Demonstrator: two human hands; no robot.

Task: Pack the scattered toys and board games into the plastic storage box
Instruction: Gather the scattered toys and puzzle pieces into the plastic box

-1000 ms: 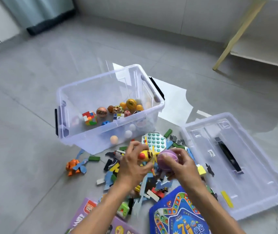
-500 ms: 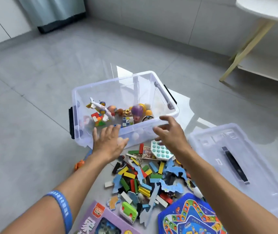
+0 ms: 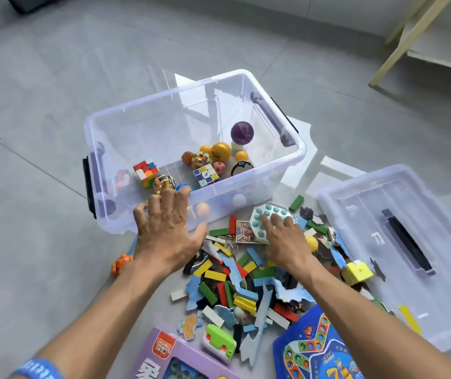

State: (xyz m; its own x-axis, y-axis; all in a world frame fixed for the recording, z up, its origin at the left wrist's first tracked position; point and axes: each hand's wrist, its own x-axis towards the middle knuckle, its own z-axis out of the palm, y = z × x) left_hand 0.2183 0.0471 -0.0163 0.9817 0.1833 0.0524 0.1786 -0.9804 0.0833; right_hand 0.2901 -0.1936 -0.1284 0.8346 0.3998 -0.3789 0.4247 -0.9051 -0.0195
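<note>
The clear plastic storage box (image 3: 126, 116) stands on the floor and holds a purple ball (image 3: 242, 132), several small balls, two puzzle cubes and a small toy plane (image 3: 165, 184). My left hand (image 3: 168, 231) hangs spread in front of the box's near wall and holds nothing. My right hand (image 3: 287, 242) lies with straight fingers on the white pop-it toy (image 3: 266, 214) with teal bubbles. A heap of coloured blocks and puzzle pieces (image 3: 235, 283) lies below both hands.
The box's clear lid (image 3: 410, 255) lies upside down at the right. A blue board game (image 3: 317, 351) and a purple game box (image 3: 164, 359) lie at the near edge. An orange figure (image 3: 120, 263) sits left of the heap, a table leg (image 3: 399, 42) far right.
The purple ball and the toy plane left my hands and now lie in the box. Both hands came back down from the box rim, the right one landing on the pop-it toy.
</note>
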